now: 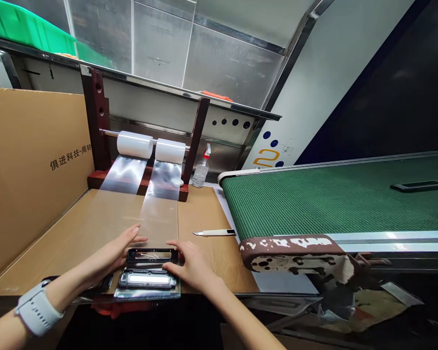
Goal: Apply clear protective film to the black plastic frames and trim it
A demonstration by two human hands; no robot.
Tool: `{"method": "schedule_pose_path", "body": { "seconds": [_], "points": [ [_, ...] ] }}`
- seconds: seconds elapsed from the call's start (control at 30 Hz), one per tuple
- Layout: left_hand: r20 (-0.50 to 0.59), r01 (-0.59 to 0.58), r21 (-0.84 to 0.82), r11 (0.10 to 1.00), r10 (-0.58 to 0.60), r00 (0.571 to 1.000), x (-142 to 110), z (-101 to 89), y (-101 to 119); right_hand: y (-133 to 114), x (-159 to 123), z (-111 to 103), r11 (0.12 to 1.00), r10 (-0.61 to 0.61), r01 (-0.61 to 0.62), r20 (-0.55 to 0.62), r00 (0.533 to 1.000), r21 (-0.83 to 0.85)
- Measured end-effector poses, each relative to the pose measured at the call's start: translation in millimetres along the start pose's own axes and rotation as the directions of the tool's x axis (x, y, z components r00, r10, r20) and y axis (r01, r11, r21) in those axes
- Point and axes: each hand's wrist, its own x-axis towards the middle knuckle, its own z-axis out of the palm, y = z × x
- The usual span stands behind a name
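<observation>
My left hand (111, 255) lies flat with its fingers stretched out, touching the left end of a black rectangular frame part (152, 256) on the cardboard-covered bench (211, 214). My right hand (191, 265) rests with fingers extended on the frame's right end. The frame lies on the end of a clear film strip (159, 216) that runs down from one of two white film rolls (170, 150) on a dark red stand (95, 116). A second black part with a bright window (148, 279) lies just in front of the frame.
A white utility knife (215, 233) lies on the cardboard to the right. A green conveyor belt (332, 194) runs along the right side with a black frame (419, 185) on it. A spray bottle (201, 167) stands behind. A large cardboard wall (32, 165) is at left.
</observation>
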Motion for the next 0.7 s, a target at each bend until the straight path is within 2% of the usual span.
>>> {"method": "schedule_pose_path", "body": {
  "seconds": [0.17,0.3,0.53,0.6,0.63,0.7],
  "points": [
    [-0.158,-0.159,0.133,0.978,0.180,0.971,-6,14.6,-7,-3,-15,-4,0.998,-0.037,0.032,-0.079,0.996,-0.058],
    [-0.247,-0.244,0.228,0.943,0.298,0.922,-13,21.3,-9,1,-28,-3,0.995,-0.099,0.099,0.025,0.995,-0.001],
    [-0.278,-0.317,0.357,0.879,0.424,0.862,-29,16.9,-12,10,-26,-2,0.989,-0.089,0.075,0.106,0.990,0.127],
    [-0.209,-0.345,0.490,0.800,0.493,0.845,-27,16.3,-21,9,-25,-3,0.990,-0.086,0.073,0.110,0.990,0.120],
    [-0.134,-0.370,0.586,0.721,0.537,0.833,-23,15.8,-28,7,-26,-4,0.992,-0.082,0.070,0.108,0.991,0.107],
    [0.085,-0.426,0.778,0.461,0.595,0.799,-13,13.1,-45,1,-31,-12,0.993,-0.081,0.073,0.095,0.992,0.089]
  ]
}}
